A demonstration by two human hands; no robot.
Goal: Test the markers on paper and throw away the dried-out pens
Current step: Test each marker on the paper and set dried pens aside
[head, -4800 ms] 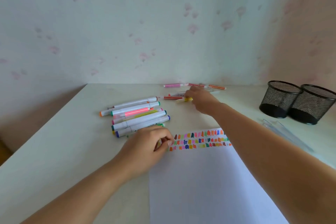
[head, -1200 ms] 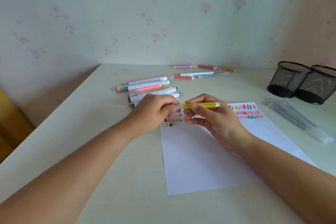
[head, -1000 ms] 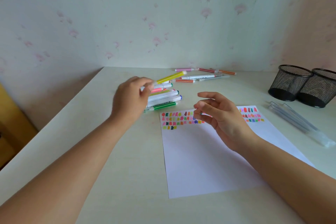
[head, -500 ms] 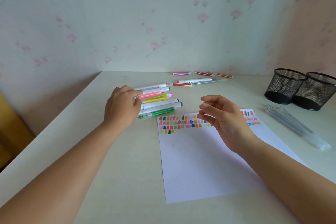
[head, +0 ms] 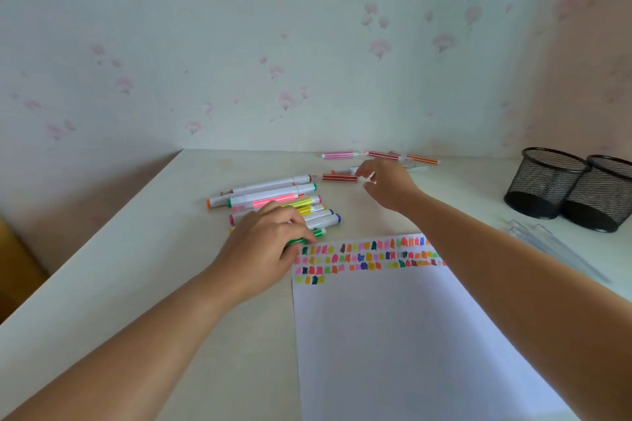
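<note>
Pale wooden table point(head: 136, 284) against floral wallpaper. A white paper sheet point(head: 393, 335) lay near centre-right, with rows of colour swatches point(head: 369, 256) along its far edge. Two black wire-mesh cups point(head: 547, 181) stood touching at far right, and a clear plastic case point(head: 554, 246) lay just near of them. A pile of thick white markers point(head: 270, 191) lay left of the paper's far corner. Thin striped pens point(head: 338, 155) were scattered by the far wall.

The left hand point(head: 263, 249) lay palm-down on the pile's near end, fingers curled over a green marker point(head: 316, 233); a real hold couldn't be told. The right hand point(head: 390, 184) was stretched far across the paper, fingers bent down over a thin white pen point(head: 347, 169), with a red striped pen point(head: 340, 177) just beside. It was blurred, so whether it had the pen pinched couldn't be told.
</note>
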